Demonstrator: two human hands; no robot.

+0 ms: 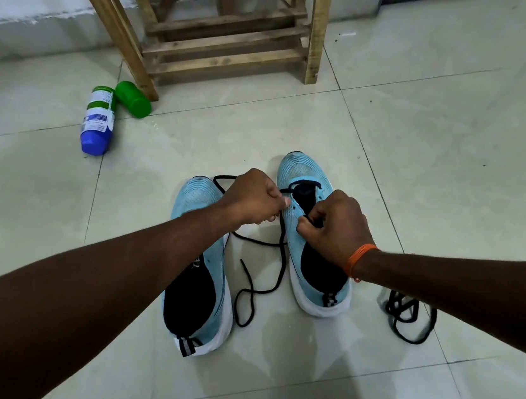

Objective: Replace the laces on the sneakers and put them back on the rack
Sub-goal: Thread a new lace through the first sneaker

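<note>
Before the slatted wooden rack (pixel 225 41), two pale-blue mesh sneakers (pixel 195 197) stood side by side on the tiles (pixel 414 147), the left hand (pixel 252 200) pinching a thin black lace (pixel 260 242), the right hand (pixel 338 226) pinching it at the eyelets of the right sneaker (pixel 301 168).

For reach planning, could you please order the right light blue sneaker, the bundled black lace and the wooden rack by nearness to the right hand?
1. Right light blue sneaker, under the right hand.
2. Bundled black lace, lying right of its heel.
3. Wooden rack, far out in front.
</note>
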